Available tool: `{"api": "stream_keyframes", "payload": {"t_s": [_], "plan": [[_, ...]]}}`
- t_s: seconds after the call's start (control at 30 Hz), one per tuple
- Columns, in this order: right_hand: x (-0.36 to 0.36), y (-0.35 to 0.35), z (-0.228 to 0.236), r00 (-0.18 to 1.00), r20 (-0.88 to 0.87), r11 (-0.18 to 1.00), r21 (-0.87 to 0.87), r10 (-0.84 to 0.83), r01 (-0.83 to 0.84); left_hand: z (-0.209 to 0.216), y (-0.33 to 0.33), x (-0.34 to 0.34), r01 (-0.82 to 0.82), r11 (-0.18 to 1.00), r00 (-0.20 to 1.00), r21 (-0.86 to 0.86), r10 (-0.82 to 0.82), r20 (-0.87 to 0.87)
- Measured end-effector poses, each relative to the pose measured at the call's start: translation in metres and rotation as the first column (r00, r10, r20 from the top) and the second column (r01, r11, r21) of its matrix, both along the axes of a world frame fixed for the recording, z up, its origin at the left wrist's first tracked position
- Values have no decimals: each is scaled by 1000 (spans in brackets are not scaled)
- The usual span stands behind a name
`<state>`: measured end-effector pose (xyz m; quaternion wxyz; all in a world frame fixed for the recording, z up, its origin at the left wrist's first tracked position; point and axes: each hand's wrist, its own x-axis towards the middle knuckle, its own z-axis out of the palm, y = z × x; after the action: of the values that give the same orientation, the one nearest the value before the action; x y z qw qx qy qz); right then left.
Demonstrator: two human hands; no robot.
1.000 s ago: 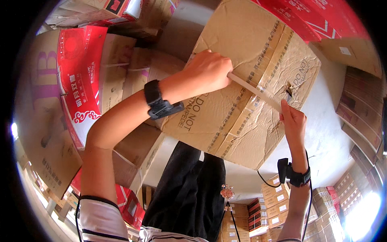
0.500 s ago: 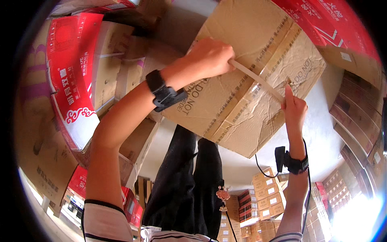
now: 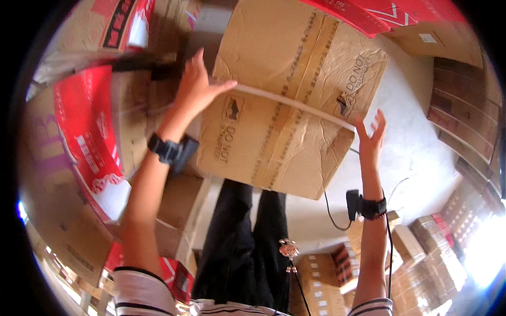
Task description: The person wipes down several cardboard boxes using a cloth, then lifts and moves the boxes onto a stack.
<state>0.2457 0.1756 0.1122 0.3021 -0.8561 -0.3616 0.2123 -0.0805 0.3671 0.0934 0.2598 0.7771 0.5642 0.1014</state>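
A brown cardboard box (image 3: pixel 247 145) lies in front of me, with printed packing tape (image 3: pixel 314 55) along its top face. Across that tape runs a pale flat strap (image 3: pixel 295 104), reaching from the left side of the box to the right. At the left side is my left hand (image 3: pixel 197 90), open, its thumb stretched over the strap's left end. My right hand (image 3: pixel 370 138) is open too, fingers apart, beside the right edge where the strap goes over. Neither hand grips anything; whether the left thumb touches the strap I cannot tell.
Stacked cartons with a red and white panel (image 3: pixel 87 142) stand close on the left. Red cartons (image 3: pixel 416 16) lie beyond the box at the upper right. Brown cartons (image 3: pixel 458 116) line the right side. A black cable (image 3: pixel 329 210) hangs near my right wrist.
Both hands have let go of the strap and opened. My left hand has moved left to the box's side. The strap now lies across the whole box, which appears shifted left and slightly turned.
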Motion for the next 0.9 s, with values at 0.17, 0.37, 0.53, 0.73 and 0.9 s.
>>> {"api": "stream_keyframes", "payload": {"t_s": [0.17,0.37,0.53,0.73,0.9], "plan": [[-14,-11,-34,859,-493,958,154,-139,243,-51,-42,-3,-235,846,855,-478,414,313],[-12,2,-21,798,-558,937,98,-228,337,-49,-51,19,-431,866,815,-253,494,304],[-10,-3,-23,842,-487,937,120,-231,327,-42,-58,30,-467,867,817,-174,498,290],[-33,-18,-24,961,-129,970,-46,-245,240,-32,-81,6,-512,850,856,121,493,157],[-52,-59,8,973,195,992,36,-128,123,54,-142,54,-402,867,906,293,330,265]]}}
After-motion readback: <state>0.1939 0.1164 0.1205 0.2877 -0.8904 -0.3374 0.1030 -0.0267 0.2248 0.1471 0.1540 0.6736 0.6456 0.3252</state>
